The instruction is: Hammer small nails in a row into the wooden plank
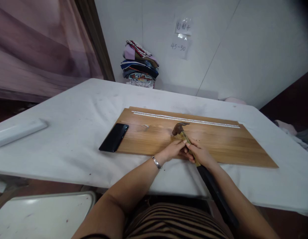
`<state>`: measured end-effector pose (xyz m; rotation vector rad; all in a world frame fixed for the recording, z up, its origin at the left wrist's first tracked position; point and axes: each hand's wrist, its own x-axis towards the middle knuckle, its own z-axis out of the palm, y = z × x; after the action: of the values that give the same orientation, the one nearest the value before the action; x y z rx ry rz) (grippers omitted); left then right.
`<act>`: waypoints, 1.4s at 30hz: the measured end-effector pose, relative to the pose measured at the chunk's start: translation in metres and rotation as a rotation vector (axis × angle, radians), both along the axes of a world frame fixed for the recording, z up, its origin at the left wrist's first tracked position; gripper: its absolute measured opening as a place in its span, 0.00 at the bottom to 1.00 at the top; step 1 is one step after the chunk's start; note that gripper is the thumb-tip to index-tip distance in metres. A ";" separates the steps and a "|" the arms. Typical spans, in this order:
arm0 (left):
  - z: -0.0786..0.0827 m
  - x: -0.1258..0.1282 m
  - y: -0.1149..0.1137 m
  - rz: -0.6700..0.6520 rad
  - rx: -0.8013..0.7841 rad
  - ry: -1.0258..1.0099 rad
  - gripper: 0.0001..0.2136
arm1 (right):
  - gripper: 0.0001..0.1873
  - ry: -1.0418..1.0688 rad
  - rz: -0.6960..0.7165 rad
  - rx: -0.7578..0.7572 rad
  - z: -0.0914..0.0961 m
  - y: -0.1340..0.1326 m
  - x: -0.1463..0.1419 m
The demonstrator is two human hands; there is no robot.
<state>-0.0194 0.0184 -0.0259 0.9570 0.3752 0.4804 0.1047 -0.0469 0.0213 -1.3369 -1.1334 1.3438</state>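
Observation:
A claw hammer [179, 128] with a rusty head, a yellowish shaft and a long black grip lies slantwise over the wooden board [228, 142]. Its head points away from me and the grip reaches back beside my right forearm. My right hand [198, 152] is closed around the yellowish shaft below the head. My left hand [175, 149], with a silver bracelet at the wrist, meets it there, thumb and fingers pinched at the shaft. Whether a small thing is between the fingers is hidden. Several loose nails [145, 127] lie on the board to the left.
A black phone [114, 136] rests on the board's left end. Two white marked strips [186, 119] run along its far side. The white-covered table [76, 139] carries a long white object [19, 132] at left. Folded cloths [140, 64] are stacked by the wall; a white chair [44, 215] stands lower left.

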 end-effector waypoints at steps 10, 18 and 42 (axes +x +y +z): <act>-0.001 0.001 0.001 -0.002 0.005 0.013 0.26 | 0.19 0.003 -0.009 -0.027 0.001 0.000 -0.001; -0.004 0.001 0.001 -0.003 0.000 0.002 0.26 | 0.21 0.007 -0.006 -0.028 0.000 -0.001 0.000; -0.003 0.001 0.001 -0.001 -0.019 0.003 0.25 | 0.19 -0.002 0.005 -0.019 -0.001 -0.001 0.001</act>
<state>-0.0188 0.0190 -0.0288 0.9399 0.3815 0.4732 0.1054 -0.0477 0.0207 -1.3499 -1.1280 1.3603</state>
